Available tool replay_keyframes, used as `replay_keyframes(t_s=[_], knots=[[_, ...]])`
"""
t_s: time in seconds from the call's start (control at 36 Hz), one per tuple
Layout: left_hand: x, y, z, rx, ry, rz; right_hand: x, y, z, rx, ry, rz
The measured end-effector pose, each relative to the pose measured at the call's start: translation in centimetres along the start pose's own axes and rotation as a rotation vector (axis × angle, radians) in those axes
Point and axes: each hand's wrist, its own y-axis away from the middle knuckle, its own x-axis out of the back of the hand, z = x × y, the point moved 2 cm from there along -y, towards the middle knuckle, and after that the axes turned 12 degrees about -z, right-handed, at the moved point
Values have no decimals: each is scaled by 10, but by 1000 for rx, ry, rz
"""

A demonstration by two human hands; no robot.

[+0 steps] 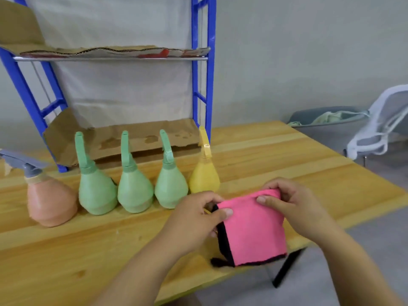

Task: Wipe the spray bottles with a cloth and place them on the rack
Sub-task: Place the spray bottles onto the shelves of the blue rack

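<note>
Both hands are clamped on one thing. The left hand [194, 219] pinches the left side of a square pink fleecy cloth with black edging [251, 235] between thumb and fingers. The right hand [293, 202] pinches its top edge, so the cloth hangs folded above the near right corner of the pale wooden tabletop [88, 250].

Five bottles stand upright in a row towards the far edge. From the left they are a peach plastic spray bottle with a grey trigger head [50, 202], three pear-shaped green plastic spray bottles [135, 193] and a yellow plastic spray bottle [204, 175], which is nearest the hands. All are opaque, so I cannot tell whether they hold liquid.

Behind them, at the far left, the blue metal rack [203, 85] carries only brown cardboard sheets [132, 135] on its shelves.

I judge that the cloth is being readied and that no bottle has been shelved yet. The next move calls for one hand to let go and take a bottle by its neck, probably the yellow one, while the other keeps the cloth.
</note>
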Motion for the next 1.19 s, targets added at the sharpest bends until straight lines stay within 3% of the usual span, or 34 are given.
replay_keyframes(t_s=[0.11, 0.22, 0.42, 0.61, 0.83, 1.11, 1.19], knots=[[-20, -18, -10, 90, 55, -60, 10, 3, 19, -120, 40, -55], [-30, -36, -24, 143, -117, -56, 10, -6, 37, -211, 168, -84], [-25, -58, -30, 131, -420, 29, 1, -31, 41, -209, 351, -35], [-5, -51, -40, 173, -488, 66, -9, -55, 37, -186, 453, 16], [39, -19, -59, 235, -438, 269, -35, -82, 21, -141, 457, -63], [70, -8, -53, 158, -431, 567, -65, -116, -2, -130, 367, -119], [72, -13, -49, 200, -477, 575, -72, -123, -7, -113, 327, -135]])
